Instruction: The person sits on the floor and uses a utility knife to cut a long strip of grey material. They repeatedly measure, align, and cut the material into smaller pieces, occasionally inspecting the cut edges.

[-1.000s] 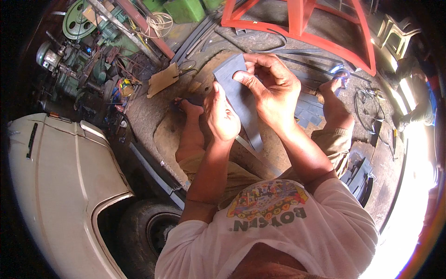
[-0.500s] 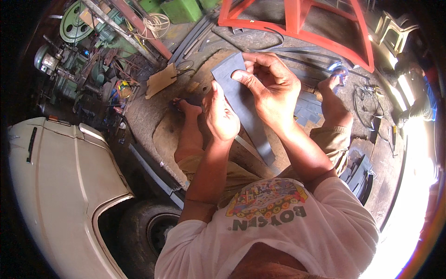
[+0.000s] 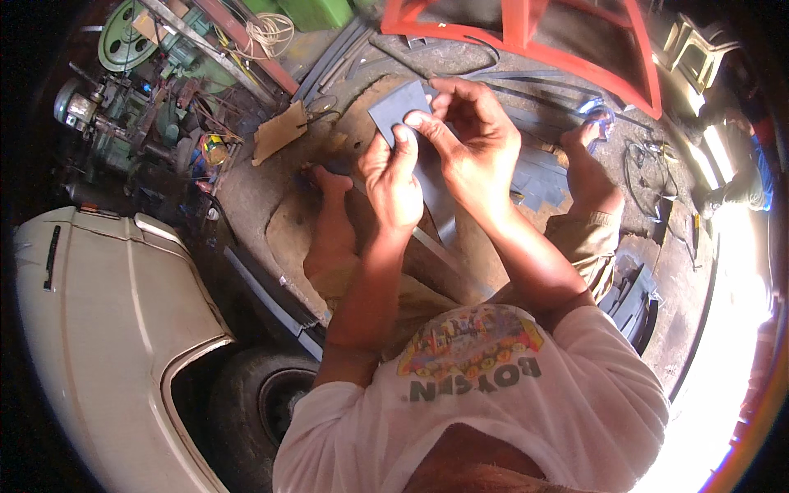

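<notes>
A long grey flat strip is held up in front of me, its wide end at the top and its lower part running down between my forearms. My left hand is closed on the strip, thumb pressed on its face near the top and fingers behind it. My right hand pinches the strip's right edge, its thumb tip close beside the left thumb. Part of the strip is hidden behind both hands. What it is made of I cannot tell.
Several flat grey pieces lie beyond my right forearm, with more strips by my right leg. A red metal frame stands ahead. Left are a beige vehicle body, a tyre and green machinery; cardboard lies nearby.
My left thumb has come from the strip's left edge onto its face. The strip's upper end has shifted slightly left and turned more toward me; its lower end has swung up and left.
</notes>
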Available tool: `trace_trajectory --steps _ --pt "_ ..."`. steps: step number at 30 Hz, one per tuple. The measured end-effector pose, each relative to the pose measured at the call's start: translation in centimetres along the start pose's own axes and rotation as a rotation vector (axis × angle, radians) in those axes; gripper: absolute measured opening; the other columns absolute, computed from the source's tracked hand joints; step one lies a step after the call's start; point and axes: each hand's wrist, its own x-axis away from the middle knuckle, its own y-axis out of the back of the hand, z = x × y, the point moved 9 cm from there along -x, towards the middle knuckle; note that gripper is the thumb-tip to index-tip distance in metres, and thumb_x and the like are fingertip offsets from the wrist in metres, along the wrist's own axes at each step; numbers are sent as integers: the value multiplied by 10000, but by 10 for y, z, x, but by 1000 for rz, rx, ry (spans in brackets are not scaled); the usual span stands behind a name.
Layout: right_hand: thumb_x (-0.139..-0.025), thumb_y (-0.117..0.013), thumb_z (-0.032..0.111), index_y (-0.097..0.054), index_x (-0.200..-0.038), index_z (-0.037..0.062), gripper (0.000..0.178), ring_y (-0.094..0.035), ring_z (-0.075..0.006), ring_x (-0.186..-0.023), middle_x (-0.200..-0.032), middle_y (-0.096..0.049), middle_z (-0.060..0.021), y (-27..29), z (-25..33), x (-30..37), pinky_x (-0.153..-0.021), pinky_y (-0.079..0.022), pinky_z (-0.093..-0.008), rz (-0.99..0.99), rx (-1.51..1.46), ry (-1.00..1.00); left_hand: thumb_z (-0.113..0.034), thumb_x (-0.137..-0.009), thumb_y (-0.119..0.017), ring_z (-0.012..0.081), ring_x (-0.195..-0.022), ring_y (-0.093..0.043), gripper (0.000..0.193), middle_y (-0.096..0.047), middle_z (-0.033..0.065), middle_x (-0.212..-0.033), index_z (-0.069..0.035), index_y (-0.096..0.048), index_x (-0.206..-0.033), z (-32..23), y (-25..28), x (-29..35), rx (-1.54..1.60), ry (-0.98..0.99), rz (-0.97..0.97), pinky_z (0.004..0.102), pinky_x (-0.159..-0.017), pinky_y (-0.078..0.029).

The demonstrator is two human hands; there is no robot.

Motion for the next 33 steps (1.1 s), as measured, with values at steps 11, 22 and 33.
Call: trace_trajectory --steps 11,22,33 --pt "-907 -776 212 -692 -1238 25 389 -677 -190 -1009 -1094 -740 -102 18 -155 121 -989 -481 -348 1117 -240 -881 -386 -950 -675 346 -1304 -535 724 -548 179 -1451 -48 -399 -1527 47 65 -103 346 283 -111 607 -1069 -424" --pt "-1000 -592 397 -569 -1278 -29 509 -631 -400 -1140 -1187 -642 -245 59 -260 153 -983 -482 -479 1079 914 -832 -514 -948 -649 352 -1181 -588 792 -556 237 -1363 48 -417 -1455 224 174 -45 -144 810 -350 486 -1029 -459" --pt "-879 -734 450 -528 -1396 49 685 -602 -433 -1170 -1235 -596 -265 106 -323 208 -982 -478 -558 782 1162 -620 -95 -1006 -601 246 -970 -684 280 -699 161 -1142 35 -568 -1251 419 218 134 349 892 -626 356 -875 -514"
